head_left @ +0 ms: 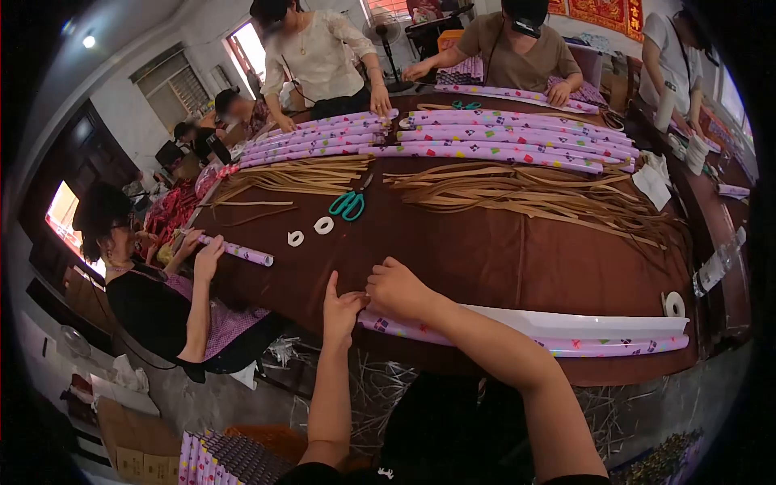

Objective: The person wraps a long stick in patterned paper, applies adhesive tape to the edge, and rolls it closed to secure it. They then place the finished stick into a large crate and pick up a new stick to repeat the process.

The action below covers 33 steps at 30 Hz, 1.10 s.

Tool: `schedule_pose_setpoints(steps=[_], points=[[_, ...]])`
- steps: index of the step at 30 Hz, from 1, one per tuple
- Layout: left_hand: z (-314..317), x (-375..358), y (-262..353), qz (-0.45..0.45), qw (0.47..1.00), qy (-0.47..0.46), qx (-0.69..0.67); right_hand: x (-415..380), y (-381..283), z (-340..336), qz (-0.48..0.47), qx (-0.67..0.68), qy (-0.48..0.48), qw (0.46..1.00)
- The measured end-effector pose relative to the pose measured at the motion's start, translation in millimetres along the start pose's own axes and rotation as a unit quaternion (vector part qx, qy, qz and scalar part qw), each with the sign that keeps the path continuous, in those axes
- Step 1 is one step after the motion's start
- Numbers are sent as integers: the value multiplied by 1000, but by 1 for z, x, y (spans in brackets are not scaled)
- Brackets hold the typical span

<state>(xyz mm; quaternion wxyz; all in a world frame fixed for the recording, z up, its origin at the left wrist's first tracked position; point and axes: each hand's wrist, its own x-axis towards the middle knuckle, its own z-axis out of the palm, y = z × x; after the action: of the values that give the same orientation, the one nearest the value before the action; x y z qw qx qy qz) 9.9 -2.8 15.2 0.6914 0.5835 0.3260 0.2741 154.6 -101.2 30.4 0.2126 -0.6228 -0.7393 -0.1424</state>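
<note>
In front of me lies a purple patterned roll of wrapping paper (517, 333), its white inner edge (582, 323) standing loose along the far side. My left hand (343, 310) is at the roll's left end, index finger raised and the others curled in a pinch. Close beside it, my right hand (396, 289) is closed above that same end, its forearm crossing over the roll. Whatever is between the fingers is too small to make out. Beyond my hands are two white tape rolls, one nearer (296, 238) and one farther (323, 225), and teal-handled scissors (347, 205).
Tan strips (517, 194) spread across the brown-covered table (485, 250), with stacked purple rolls (509, 137) behind them. Another tape roll (673, 305) stands at the right. A co-worker at the left holds a short purple roll (246, 252); other people work along the far side.
</note>
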Motion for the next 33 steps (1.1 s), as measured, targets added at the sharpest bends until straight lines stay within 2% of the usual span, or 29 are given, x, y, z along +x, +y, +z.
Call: schedule_pose_setpoints(steps=[2, 4, 8, 10, 13, 14, 15, 16, 17, 18, 19, 20, 22, 23, 25, 28, 30, 32, 33], points=[[1, -2, 2, -1, 1000, 0, -6, -1, -2, 3, 1, -4, 9, 1000], [1, -2, 1, 0, 1000, 0, -14, -1, -2, 9, -1, -7, 75, 997], [3, -3, 0, 13, 1000, 1, -26, -1, -1, 11, 41, 32, 70, 996], [3, -3, 0, 12, 1000, 5, -27, -1, 1, 7, 114, 119, 40, 986], [2, -5, -3, 21, 1000, -2, 7, -1, 4, 9, 158, 174, 49, 971], [5, -9, -6, 63, 995, 9, 79, 0, 7, 10, 157, 174, 49, 971], [10, -13, -8, 105, 983, 20, 150, 0, 10, 10, 204, 205, 64, 955], [19, -27, -1, 167, 944, 47, 281, 0, 14, 7, 250, 235, 79, 936], [30, -42, 2, 259, 863, 121, 417, 0, 20, 5, 249, 232, 79, 937], [43, -56, 3, 339, 749, 191, 536, -1, 26, 1, 309, 273, 77, 908], [55, -67, 3, 348, 785, 184, 478, -1, 32, -3, 368, 314, 74, 872], [63, -76, 2, 372, 797, 99, 466, -2, 40, -7, 395, 330, 56, 855], [83, -87, -7, 424, 793, -60, 432, -4, 61, -4, 380, 407, 70, 828], [97, -91, -13, 455, 780, -133, 410, -7, 68, -6, 395, 476, 57, 783], [120, -100, -22, 528, 720, -150, 426, -8, 71, -30, 400, 545, 50, 735], [136, -108, -26, 548, 700, -163, 429, -14, 81, -44, 420, 552, 38, 719], [135, -106, -33, 557, 697, -155, 424, -16, 86, -48, 422, 563, 33, 710], [133, -105, -38, 502, 722, -204, 430, -17, 85, -54, 425, 588, 50, 687], [132, -104, -36, 504, 722, -199, 431, -17, 84, -56, 413, 596, 79, 684]])
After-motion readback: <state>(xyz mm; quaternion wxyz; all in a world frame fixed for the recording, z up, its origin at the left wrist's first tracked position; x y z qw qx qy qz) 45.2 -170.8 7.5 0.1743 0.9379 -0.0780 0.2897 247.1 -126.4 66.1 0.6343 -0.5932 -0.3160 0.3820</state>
